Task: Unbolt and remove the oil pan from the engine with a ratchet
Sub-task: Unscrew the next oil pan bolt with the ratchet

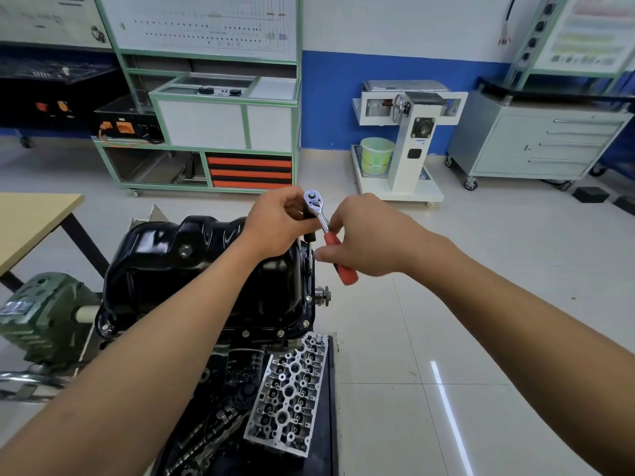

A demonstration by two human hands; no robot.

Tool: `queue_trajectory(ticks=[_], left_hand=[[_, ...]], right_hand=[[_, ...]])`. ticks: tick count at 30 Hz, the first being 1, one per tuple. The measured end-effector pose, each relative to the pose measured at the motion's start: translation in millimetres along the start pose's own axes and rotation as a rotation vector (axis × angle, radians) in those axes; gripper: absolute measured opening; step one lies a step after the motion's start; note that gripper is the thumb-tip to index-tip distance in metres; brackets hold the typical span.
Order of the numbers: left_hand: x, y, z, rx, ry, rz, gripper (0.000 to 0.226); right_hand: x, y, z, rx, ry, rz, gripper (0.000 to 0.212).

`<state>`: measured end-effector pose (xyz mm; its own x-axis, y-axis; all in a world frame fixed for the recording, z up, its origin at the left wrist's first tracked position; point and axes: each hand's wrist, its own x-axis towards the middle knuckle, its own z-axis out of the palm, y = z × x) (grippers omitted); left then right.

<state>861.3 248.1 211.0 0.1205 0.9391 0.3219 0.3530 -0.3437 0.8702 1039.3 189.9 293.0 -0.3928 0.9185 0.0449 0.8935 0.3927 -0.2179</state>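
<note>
Head view: pale tiled floor (446, 304) is filling the right half, with a bright light streak reflecting on it. The back wall (395, 97) is showing white above and blue below. A green-framed training rig (223, 115) is standing against it, orange-and-black stripes on its lower panel. Beside it, a white stand with a handwheel (412, 132) is standing next to a pale green bucket (376, 156), and a grey drawer cabinet (536, 142) on casters is standing further right. A light wooden bench (31, 221) is showing at the left edge.

The black oil pan (206, 269) is sitting on top of the upturned engine (220, 424), with bolts (307, 298) showing along its rim. An aluminium cylinder head (292, 389) is lying just beside the engine.

The left hand (275, 221) is curling round the head end of the ratchet (323, 221), over the pan's right edge. The right hand (371, 235) is gripping the ratchet's red handle with bent fingers. An extension (310, 255) is running down from the ratchet to the pan rim.

Writing on the wall boards and the oil filter (245, 365) label is too blurred to read.
</note>
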Motion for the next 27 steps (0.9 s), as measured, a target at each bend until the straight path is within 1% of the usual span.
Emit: queue_trajectory(ticks=[3, 6, 7, 8, 10, 11, 12, 15, 16, 18, 20, 22, 25, 27], left_hand=[[0, 1, -1, -0.020, -0.011, 0.002, 0.027], [0, 1, -4, -0.044, -0.089, -0.004, 0.018], [0, 1, -6, -0.047, -0.116, -0.009, 0.018], [0, 2, -7, -0.055, -0.138, -0.018, 0.021], [0, 2, -10, -0.063, -0.190, -0.036, 0.029], [1, 3, -11, -0.054, -0.212, -0.042, 0.031], [1, 3, -12, -0.046, -0.232, -0.044, 0.031], [2, 7, -17, -0.057, -0.268, -0.056, 0.031], [2, 8, -19, -0.056, -0.271, -0.061, 0.031], [1, 10, -22, -0.057, -0.265, -0.066, 0.029], [0, 10, -19, -0.061, -0.233, -0.078, 0.026], [0, 8, -14, -0.052, -0.186, -0.081, 0.023], [1, 7, -10, -0.040, -0.159, -0.076, 0.018], [0, 7, -8, -0.011, -0.154, -0.067, 0.019]], right_hand=[[3, 1, -7, 0.013, -0.046, -0.005, 0.029], [10, 11, -18, -0.027, -0.124, 0.010, 0.015], [13, 16, -19, -0.054, -0.111, 0.021, 0.010], [17, 20, -19, -0.107, -0.066, 0.034, 0.012], [27, 26, -13, -0.255, 0.090, 0.068, 0.030], [33, 29, -8, -0.296, 0.151, 0.063, 0.040], [39, 32, -3, -0.290, 0.176, 0.034, 0.051], [50, 38, 13, -0.149, 0.103, -0.082, 0.086], [52, 39, 15, -0.105, 0.087, -0.110, 0.092], [54, 41, 19, -0.043, 0.089, -0.130, 0.095], [53, 44, 21, -0.061, 0.108, -0.124, 0.092], [49, 44, 18, -0.148, 0.140, -0.099, 0.079], [37, 37, 3, -0.258, 0.207, -0.006, 0.041], [28, 26, -8, -0.275, 0.204, 0.052, 0.018]])
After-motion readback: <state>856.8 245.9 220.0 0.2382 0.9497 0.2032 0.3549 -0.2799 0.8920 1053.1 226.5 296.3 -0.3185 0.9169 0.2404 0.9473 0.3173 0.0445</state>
